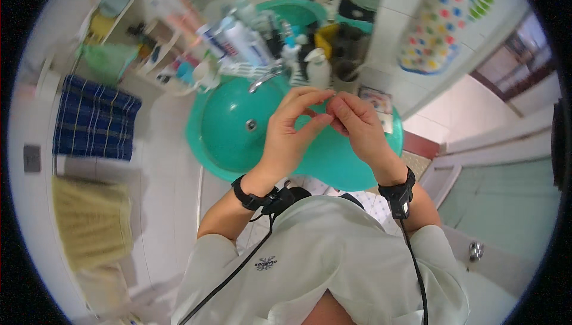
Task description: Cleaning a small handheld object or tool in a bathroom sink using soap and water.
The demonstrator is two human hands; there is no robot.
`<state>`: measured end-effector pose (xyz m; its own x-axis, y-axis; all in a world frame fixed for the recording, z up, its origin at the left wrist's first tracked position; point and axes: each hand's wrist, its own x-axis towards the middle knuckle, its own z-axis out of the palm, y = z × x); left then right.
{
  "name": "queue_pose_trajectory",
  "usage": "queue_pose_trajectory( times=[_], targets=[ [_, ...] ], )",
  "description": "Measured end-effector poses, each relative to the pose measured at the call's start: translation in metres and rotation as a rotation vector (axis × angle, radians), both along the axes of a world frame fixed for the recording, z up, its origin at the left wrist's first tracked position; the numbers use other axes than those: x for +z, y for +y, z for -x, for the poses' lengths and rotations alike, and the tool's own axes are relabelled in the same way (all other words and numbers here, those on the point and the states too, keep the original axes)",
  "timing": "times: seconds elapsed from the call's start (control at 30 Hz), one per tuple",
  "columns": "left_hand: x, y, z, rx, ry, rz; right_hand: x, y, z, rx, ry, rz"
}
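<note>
With fingers point(316, 124) of the left hand point(286, 137) parted in a curved gap between thumb and forefinger, and those of the right hand point(362, 129) bunched at the tips just beside them, cannot tell whether pinching anything small. Directly beneath the fingers, see green worktop point(339, 164); to their left, green basin point(223, 134) and metal faucet point(265, 79); just beyond them, white pump bottle point(319, 70).

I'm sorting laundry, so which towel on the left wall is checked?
The dark blue towel: pale crossing lines set it apart from the plain yellow towel and whitish cloth nearby.
</note>
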<state>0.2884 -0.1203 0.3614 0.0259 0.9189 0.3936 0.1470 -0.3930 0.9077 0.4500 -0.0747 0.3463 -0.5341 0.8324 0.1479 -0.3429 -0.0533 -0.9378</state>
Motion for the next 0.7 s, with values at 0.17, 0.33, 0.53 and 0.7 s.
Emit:
queue_pose_trajectory(
  times=[0.17, 0.33, 0.53, 0.7],
  targets=[
    [-0.008, -0.038, 0.048, 0.221, -0.077, 0.043, -0.004, -0.006, 0.070, 0.263, 0.001, 0.090],
    [-0.018, -0.068, 0.086, 0.456, -0.126, 0.008, -0.018, -0.024, 0.133, 0.352, 0.050, 0.053],
    [-0.026, -0.083, 0.126, 0.648, -0.077, -0.140, -0.019, -0.045, 0.191, 0.320, 0.051, 0.025],
    [-0.030, -0.099, 0.179, 0.674, -0.050, -0.139, -0.026, -0.051, 0.238, 0.203, -0.156, -0.196]
  ],
)
